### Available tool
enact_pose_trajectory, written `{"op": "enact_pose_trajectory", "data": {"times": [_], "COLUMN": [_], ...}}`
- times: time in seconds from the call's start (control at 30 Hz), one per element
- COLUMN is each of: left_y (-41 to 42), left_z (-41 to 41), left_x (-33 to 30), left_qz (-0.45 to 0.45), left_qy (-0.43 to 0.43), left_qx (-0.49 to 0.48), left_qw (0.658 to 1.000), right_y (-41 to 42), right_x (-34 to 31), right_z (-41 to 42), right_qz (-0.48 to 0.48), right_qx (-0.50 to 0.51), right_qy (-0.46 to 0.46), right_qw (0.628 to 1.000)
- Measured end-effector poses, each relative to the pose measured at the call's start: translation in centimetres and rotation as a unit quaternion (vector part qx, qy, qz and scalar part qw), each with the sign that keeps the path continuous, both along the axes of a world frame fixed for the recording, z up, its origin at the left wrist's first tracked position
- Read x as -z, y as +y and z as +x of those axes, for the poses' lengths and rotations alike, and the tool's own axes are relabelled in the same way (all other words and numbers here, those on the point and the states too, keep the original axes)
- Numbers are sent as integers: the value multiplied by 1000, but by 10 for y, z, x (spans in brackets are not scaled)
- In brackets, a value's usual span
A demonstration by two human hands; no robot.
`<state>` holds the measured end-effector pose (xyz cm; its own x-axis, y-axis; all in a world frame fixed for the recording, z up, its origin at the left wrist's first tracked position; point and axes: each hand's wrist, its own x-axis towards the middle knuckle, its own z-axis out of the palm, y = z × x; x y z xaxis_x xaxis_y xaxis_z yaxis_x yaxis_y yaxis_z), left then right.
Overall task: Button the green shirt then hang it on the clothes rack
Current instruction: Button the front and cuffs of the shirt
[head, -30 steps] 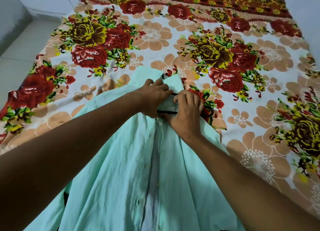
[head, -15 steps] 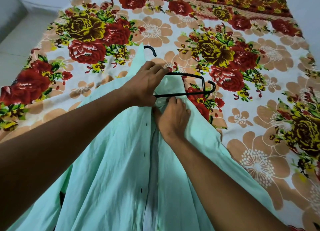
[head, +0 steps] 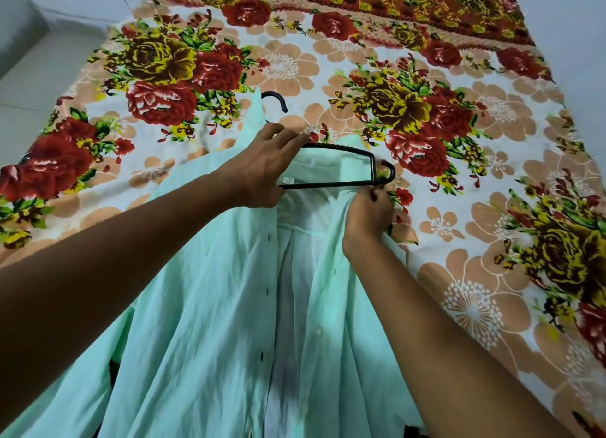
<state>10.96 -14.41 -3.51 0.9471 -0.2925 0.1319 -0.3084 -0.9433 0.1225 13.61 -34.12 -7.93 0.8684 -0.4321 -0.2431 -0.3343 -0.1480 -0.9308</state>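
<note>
shirt (head: 203, 306): lay on the bed, front open, unbuttoned
left hand (head: 262, 168): gripped hanger (head: 331, 184) at the collar
right hand (head: 369, 216): pinched the shirt's right front edge
bed (head: 459, 273): floral sheet, floor (head: 39, 76) to the left

Bed (head: 410, 86) under a floral sheet of red and yellow roses, pale tiled floor (head: 36, 76) at left, plain light wall (head: 570, 17) at right

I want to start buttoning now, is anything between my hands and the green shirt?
Nothing visible. Your right hand already grips the green shirt at its right front edge. Your left hand holds the black hanger lying inside the open collar.
</note>
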Motion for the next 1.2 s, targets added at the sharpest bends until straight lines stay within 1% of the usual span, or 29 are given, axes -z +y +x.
{"op": "enact_pose_trajectory", "data": {"times": [0.07, 0.27, 0.33, 0.4, 0.47, 0.5, 0.57, 0.67, 0.7, 0.73, 0.83, 0.93, 0.97, 1.03, 1.1, 1.13, 1.17, 1.2], "left_y": [1, 5, 4, 1, -2, -3, -3, 2, 2, 3, 1, -3, -5, -6, -6, -5, -4, -5], "left_z": [-2, -3, -5, -7, -8, -8, -9, -11, -12, -12, -13, -12, -11, -9, -10, -11, -14, -17], "left_x": [1, 4, 8, 12, 13, 13, 12, 11, 11, 11, 11, 12, 14, 18, 20, 22, 25, 29], "left_qz": [7, 18, 23, 25, 27, 30, 36, 32, 34, 36, 40, 43, 45, 36, 9, -7, -28, -50], "left_qy": [-1, 8, 16, 25, 34, 37, 43, 57, 59, 61, 63, 59, 61, 71, 62, 49, 38, 30], "left_qx": [8, 28, 34, 33, 30, 32, 36, 42, 41, 41, 41, 37, 36, 34, 16, 7, -3, -16], "left_qw": [1000, 999, 999, 999, 999, 998, 998, 997, 997, 997, 996, 997, 996, 996, 998, 999, 999, 998], "right_y": [-10, -32, -32, -29, -23, -21, -16, -16, -16, -15, -8, 6, 13, 25, 35, 37, 37, 36], "right_x": [-4, -16, -18, -20, -21, -20, -22, -26, -28, -29, -26, -25, -26, -25, -22, -21, -21, -22], "right_z": [4, 8, 9, 10, 12, 13, 15, 23, 24, 23, 14, 4, 1, -3, -3, -1, 0, 2], "right_qz": [14, -22, -88, -156, -219, -246, -259, -203, -189, -186, -202, -173, -157, -146, -115, -69, 1, 69], "right_qx": [25, 52, 8, -67, -126, -138, -125, -44, -30, -39, -131, -179, -214, -290, -327, -338, -350, -363], "right_qy": [-1, -50, -113, -175, -197, -201, -195, -176, -177, -191, -245, -263, -256, -204, -138, -95, -48, -7], "right_qw": [1000, 997, 990, 970, 947, 938, 938, 962, 965, 963, 939, 932, 930, 924, 928, 934, 936, 929]}}
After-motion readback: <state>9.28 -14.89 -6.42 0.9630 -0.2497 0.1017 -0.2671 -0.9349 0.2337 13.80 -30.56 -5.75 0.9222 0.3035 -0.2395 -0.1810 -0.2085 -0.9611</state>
